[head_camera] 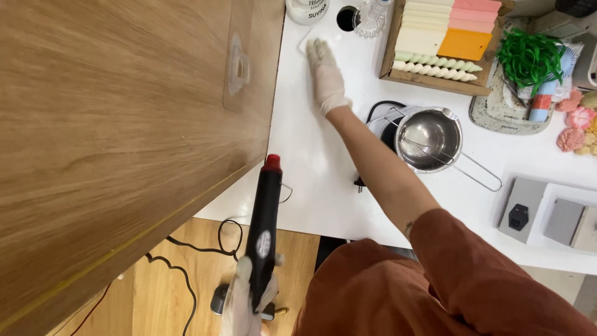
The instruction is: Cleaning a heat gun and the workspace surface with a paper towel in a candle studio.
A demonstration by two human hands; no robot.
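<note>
The left hand (249,298) grips a heat gun (264,224); the right hand (326,74) lies flat on a white pad (306,43) on the worktop (311,174). The trailing cord (186,274) could snag, I judge.

— What does the room look like from up here?
— A glossy white worktop (311,180) fills the middle and catches bright, even light. A large wood-grain panel (112,137) stands along its left edge, with a clear plastic hook (237,67) stuck near its top.
— And underneath?
— A light wooden plank floor (186,255) shows below the worktop's near edge. A black cable (186,289) snakes over it, and a thin red wire (93,305) lies nearby.
</note>
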